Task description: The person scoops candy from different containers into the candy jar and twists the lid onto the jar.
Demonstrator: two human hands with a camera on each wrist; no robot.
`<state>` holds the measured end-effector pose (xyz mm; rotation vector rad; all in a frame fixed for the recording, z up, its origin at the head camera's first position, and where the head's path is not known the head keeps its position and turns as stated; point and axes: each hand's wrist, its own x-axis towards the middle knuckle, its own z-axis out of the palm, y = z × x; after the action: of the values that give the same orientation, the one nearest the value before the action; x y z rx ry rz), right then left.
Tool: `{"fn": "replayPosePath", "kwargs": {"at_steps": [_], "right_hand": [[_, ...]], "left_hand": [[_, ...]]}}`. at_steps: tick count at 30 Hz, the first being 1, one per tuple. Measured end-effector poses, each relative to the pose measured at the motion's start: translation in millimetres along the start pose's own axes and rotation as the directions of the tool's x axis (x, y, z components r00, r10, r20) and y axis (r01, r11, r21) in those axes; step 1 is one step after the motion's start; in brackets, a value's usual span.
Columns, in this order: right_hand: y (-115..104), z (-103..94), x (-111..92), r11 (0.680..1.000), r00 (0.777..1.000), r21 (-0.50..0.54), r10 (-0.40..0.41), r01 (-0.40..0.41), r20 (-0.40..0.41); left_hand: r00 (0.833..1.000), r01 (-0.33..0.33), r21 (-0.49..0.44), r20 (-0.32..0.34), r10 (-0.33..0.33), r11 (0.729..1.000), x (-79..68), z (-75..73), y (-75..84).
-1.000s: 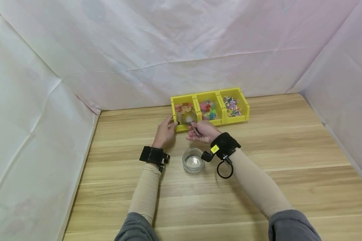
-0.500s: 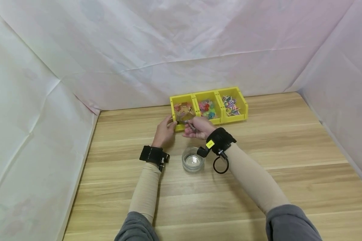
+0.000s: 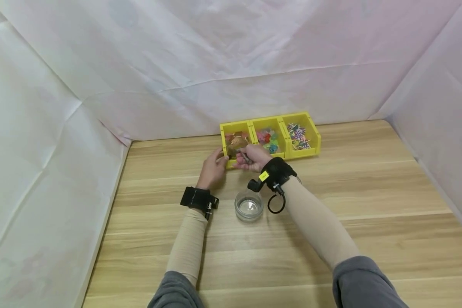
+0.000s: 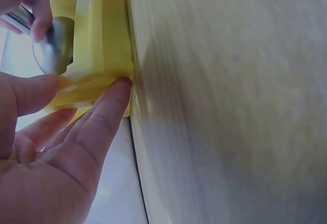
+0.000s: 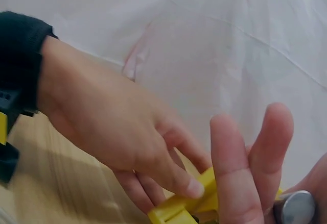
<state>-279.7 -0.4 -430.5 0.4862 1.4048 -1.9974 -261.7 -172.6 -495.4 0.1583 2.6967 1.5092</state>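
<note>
My left hand (image 3: pixel 211 171) grips the front left corner of the left yellow bin (image 4: pixel 115 30), thumb over its front wall and fingers outside it. My right hand (image 3: pixel 256 157) holds a metal scoop (image 4: pixel 55 45) by its handle, whose round end (image 5: pixel 298 208) shows in the right wrist view. The scoop's head is down inside the left bin, among small wrapped candies (image 3: pixel 236 139); in the head view it is partly hidden. A round glass bowl (image 3: pixel 248 219) stands on the table in front of the bins, between the forearms.
The middle bin holds coloured translucent pieces (image 3: pixel 267 137), and the right bin striped sticks or lollipop-like pieces (image 3: pixel 299 136). White cloth (image 3: pixel 231 42) hangs behind the bins and at both sides. The wooden table (image 3: pixel 369 192) stretches to the right.
My right hand has shifted slightly left and forward, bringing the scoop deeper into the left bin. The left hand keeps its grip on the corner, and the glass bowl stays in place.
</note>
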Motion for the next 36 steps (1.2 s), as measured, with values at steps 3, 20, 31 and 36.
{"fn": "replayPosePath", "kwargs": {"at_steps": [3,20,31,36], "right_hand": [[-1.3,-0.5,4.9,1.000,1.000,0.004,0.006,-0.006,0.010],[1.1,-15.6,13.8,0.961,1.000,-0.276,0.005,-0.003,0.006],[3.9,-19.9,21.2,0.964,0.999,-0.268,0.005,0.007,0.044],[5.2,-18.2,20.6,0.962,0.998,-0.272,-0.005,0.021,0.061]], "left_hand": [[1.000,0.003,-0.007,0.001,-0.003,1.000,0.0,-0.2,-1.2],[0.999,0.044,-0.006,0.013,-0.044,0.999,1.4,2.5,2.3],[0.999,0.032,-0.002,0.009,-0.032,0.999,2.4,0.1,1.4],[0.999,0.034,0.000,0.012,-0.034,0.999,2.4,1.3,1.0]]}}
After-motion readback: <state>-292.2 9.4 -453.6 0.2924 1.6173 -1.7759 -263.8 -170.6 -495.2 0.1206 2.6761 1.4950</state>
